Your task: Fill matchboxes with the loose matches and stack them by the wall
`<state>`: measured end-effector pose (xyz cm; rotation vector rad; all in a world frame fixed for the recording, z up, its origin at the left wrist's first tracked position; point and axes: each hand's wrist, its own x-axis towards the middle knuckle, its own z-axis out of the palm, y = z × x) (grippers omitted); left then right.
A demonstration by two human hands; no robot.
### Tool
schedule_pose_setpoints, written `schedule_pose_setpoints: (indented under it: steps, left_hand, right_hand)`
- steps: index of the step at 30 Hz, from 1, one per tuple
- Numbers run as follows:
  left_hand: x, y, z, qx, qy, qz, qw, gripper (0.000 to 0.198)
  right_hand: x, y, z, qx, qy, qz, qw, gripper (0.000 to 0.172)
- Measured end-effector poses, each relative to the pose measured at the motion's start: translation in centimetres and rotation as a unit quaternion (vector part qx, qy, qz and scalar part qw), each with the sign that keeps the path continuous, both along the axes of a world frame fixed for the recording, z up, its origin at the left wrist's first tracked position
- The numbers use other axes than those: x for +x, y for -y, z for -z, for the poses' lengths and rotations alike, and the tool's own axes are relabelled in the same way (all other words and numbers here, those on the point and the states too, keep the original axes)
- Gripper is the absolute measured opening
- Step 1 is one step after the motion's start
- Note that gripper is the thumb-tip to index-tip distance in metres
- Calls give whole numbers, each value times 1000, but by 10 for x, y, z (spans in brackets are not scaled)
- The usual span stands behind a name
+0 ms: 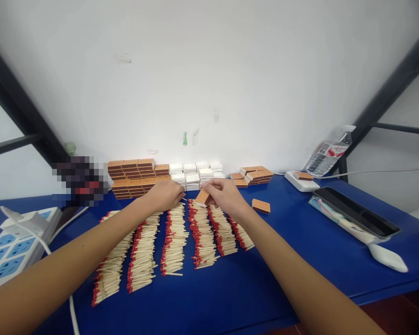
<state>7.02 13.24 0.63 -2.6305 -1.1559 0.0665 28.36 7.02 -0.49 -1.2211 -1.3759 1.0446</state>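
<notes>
My right hand (226, 197) grips an orange matchbox (203, 198) between thumb and fingers, tilted above the top of the match rows. Just left of it, my left hand (165, 193) is closed in a pinch, and a thin pale matchstick (184, 199) pokes out at its fingertips. Below both hands lie several long rows of red-tipped matches (174, 237) on the blue table (244, 288). Behind the hands stand stacked white matchbox trays (192, 177), partly hidden by my fingers.
Orange matchboxes are stacked at back left (131, 168) and back right (260, 174); a single matchbox (261, 206) lies nearer. To the right are a plastic bottle (330, 151), a black phone (356, 211) and a white spoon-shaped object (387, 257). A power strip (19, 246) sits at left.
</notes>
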Motion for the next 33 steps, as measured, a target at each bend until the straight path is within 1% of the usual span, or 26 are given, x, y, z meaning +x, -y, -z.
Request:
schedule_pose_setpoints:
  steps: [4, 7, 14, 19, 22, 25, 28, 31, 33]
  left_hand:
    - [-3, 2, 2, -15, 2, -13, 1000, 36]
    - [-4, 4, 1, -24, 2, -15, 1000, 34]
    - [-6, 2, 1, -41, 11, -5, 999, 31]
    - [-10, 2, 3, -39, 26, -2, 999, 43]
    - [-11, 6, 2, -34, 34, 2, 999, 43]
    - [-11, 9, -2, -20, 46, 10, 999, 36]
    - [-6, 10, -10, 18, 74, 4, 997, 27]
    - [4, 7, -19, 60, 90, -5, 994, 31]
    - [11, 4, -22, 78, 86, -4, 993, 31]
  right_hand:
    - [1, 0, 1, 0, 7, 3, 1000, 22]
    - [1, 0, 1, 1, 13, 5, 1000, 23]
    - [2, 0, 2, 4, 20, 4, 1000, 24]
    - [1, 0, 2, 6, 20, 7, 1000, 24]
    - [1, 0, 2, 7, 27, 8, 1000, 24]
    - [2, 0, 2, 13, 30, 14, 999, 25]
    - [4, -1, 1, 20, 29, 22, 999, 25]
    - [5, -2, 1, 25, 33, 33, 999, 25]
    - [6, -3, 2, 26, 42, 37, 998, 26]
